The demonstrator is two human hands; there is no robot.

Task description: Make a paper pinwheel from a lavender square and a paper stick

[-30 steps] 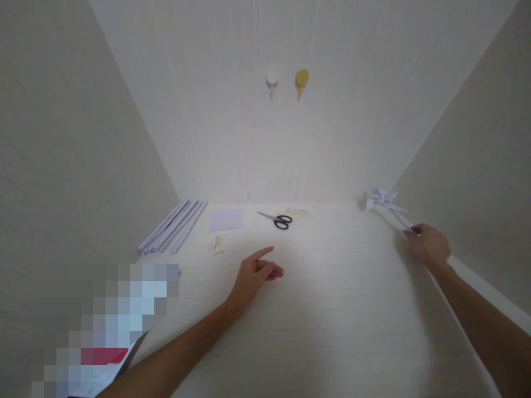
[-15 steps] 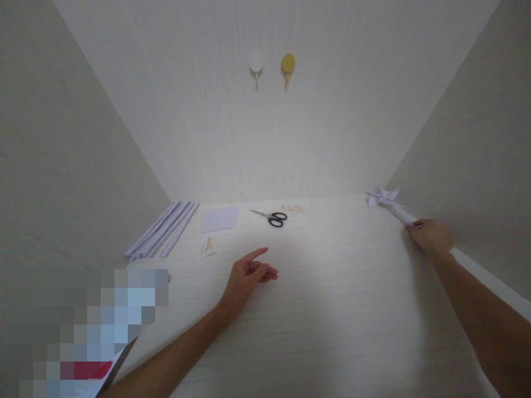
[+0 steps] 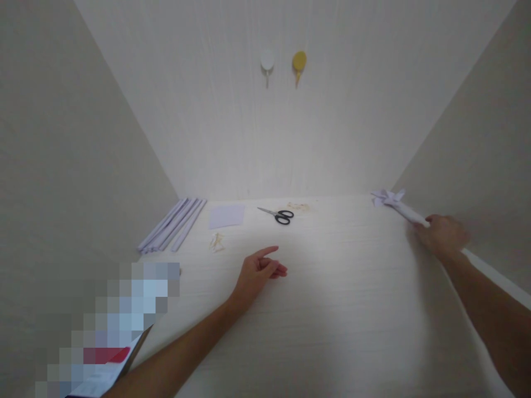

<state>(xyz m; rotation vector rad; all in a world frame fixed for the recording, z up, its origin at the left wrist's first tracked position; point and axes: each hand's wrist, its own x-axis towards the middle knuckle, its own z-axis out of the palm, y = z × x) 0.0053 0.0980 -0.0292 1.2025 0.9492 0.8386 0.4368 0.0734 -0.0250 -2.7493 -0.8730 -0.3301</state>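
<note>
A white paper pinwheel or flower [image 3: 389, 198] on a rolled paper stick [image 3: 409, 213] lies at the far right, by the side wall. My right hand [image 3: 443, 235] is at the near end of this stick, with thumb and fingers apart around it in a loose, open pose. Over the middle of the table my left hand [image 3: 259, 272] hovers with its index finger stretched out and the other fingers loosely bent. Nothing shows in it. Beyond it lie black-handled scissors [image 3: 279, 215], nearly closed.
Several rolled paper sticks [image 3: 172, 225] lie at the left wall. Beside them are a square paper sheet [image 3: 227, 216] and a small pile of short pale pieces [image 3: 216, 242]. More small bits [image 3: 298, 207] lie behind the scissors. White [image 3: 267, 59] and yellow [image 3: 299, 61] hooks hang on the back wall.
My right hand has slid back toward the near end of the paper stick, its fingers loosening, and more of the stick shows. My left hand keeps its pose. The view has shifted slightly.
</note>
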